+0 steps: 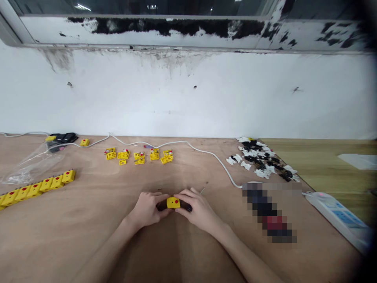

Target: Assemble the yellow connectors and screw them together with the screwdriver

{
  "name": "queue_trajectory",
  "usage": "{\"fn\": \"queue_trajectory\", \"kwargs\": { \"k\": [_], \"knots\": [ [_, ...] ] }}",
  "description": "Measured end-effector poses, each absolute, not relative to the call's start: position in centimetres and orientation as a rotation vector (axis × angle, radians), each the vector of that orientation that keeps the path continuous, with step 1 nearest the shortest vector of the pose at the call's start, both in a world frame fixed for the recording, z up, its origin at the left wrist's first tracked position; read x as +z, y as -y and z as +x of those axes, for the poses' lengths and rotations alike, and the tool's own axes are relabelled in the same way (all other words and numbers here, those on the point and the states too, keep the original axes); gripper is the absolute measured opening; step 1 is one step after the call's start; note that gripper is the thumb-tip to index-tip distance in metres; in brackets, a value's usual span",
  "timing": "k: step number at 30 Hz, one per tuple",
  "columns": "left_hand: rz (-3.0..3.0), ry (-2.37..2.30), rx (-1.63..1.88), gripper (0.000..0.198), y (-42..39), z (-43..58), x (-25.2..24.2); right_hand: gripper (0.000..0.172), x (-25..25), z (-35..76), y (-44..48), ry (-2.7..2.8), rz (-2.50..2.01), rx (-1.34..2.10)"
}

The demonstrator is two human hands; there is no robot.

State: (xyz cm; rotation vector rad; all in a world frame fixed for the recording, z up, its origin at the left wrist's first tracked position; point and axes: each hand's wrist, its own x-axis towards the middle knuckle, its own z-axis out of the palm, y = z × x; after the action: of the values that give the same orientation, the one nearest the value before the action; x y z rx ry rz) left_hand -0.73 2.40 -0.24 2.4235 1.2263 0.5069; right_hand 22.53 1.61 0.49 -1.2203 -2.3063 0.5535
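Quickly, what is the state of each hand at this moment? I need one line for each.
Left hand: closed, holding the dark end of the yellow block.
Right hand: closed, holding the same block from the other side.

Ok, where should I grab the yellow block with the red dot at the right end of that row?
Pinch the yellow rectangular block from above, by its near and far edges, coming slightly from the right. It lies flat on the plywood tabletop, right end free; the next yellow block sits close against its left end.
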Motion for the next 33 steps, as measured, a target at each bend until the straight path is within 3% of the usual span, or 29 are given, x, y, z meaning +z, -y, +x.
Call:
{"fn": "queue_trajectory", "kwargs": {
  "k": [6,8,10,12,13,14,16,18,21,25,33],
  "knots": [
    [2.414,-1.239,0.519,0.031,-2.3,-0.6,-0.5,0.067,-0.8,23.1,-1.2,2.258,-1.129,0.608],
    [2.397,-1.227,0.548,0.041,-2.1,-0.6,-0.6,0.070,-0.5,23.4,-1.1,2.234,-1.089,0.649],
    [2.367,-1.218,0.582,0.059,-2.0,-0.9,-0.7,0.063,-0.1,23.8,-0.9,2.204,-1.040,0.663],
    [2.332,-1.229,0.622,0.068,-2.0,-1.2,-0.7,0.035,0.2,24.2,-0.8,2.097,-1.008,0.610],
    [2.313,-1.262,0.658,0.062,-2.1,-1.4,-0.8,0.016,0.2,24.4,-0.8,2.007,-1.007,0.571],
    [2.299,-1.314,0.705,0.052,-2.3,-1.6,-0.8,0.012,0.1,24.6,-0.9,1.892,-1.013,0.533],
    [2.299,-1.450,0.812,0.031,-2.9,-1.9,-1.1,0.038,-0.2,24.9,-1.1,1.594,-1.008,0.531],
    [2.356,-1.553,0.870,0.023,-3.5,-2.1,-1.5,0.051,-0.3,25.1,-1.4,1.285,-0.953,0.624],
    [2.442,-1.605,0.871,0.017,-4.1,-2.2,-2.2,0.056,0.2,25.2,-2.0,1.038,-0.851,0.851],
    [2.440,-1.599,0.872,0.018,-4.2,-2.0,-2.7,0.045,0.9,25.4,-3.0,0.942,-0.853,1.170],
    [2.411,-1.538,0.865,0.016,-4.1,-1.9,-2.2,0.027,0.2,27.2,-2.8,1.468,-1.161,0.681]
  ]
}}
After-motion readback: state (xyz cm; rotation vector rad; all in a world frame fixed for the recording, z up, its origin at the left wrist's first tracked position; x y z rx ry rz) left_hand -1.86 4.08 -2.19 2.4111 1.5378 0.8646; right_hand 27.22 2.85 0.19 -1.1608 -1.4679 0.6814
